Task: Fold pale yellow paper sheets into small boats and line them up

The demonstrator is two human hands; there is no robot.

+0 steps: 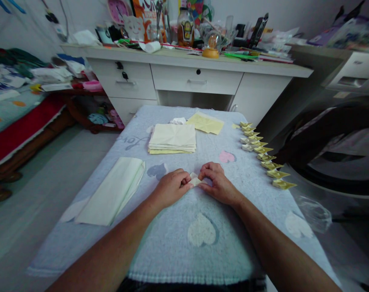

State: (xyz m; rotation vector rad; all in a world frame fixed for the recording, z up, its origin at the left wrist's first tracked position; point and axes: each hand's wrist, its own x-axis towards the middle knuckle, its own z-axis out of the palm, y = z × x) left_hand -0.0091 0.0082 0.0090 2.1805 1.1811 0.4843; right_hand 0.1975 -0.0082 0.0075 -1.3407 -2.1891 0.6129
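Note:
Between my hands, just above the cloth, is a small folded piece of pale paper [195, 181], partly hidden by the fingers. My left hand [173, 187] is closed in a pinch on its left end. On the right end, my right hand [218, 184] pinches it with thumb and fingertips. Beyond the hands lies a stack of cream paper squares [172, 138] with crease lines. A yellow creased sheet [206, 123] rests behind it to the right. Left of my left hand is a folded stack of larger pale paper [113, 190].
A blue heart-patterned cloth [160, 251] covers the table. Several folded paper boats [277, 173] line its right edge. Behind stands a white desk [199, 83] crowded with a jar [186, 28] and other items. A washing machine [354, 81] is at right, a bed [14, 109] at left.

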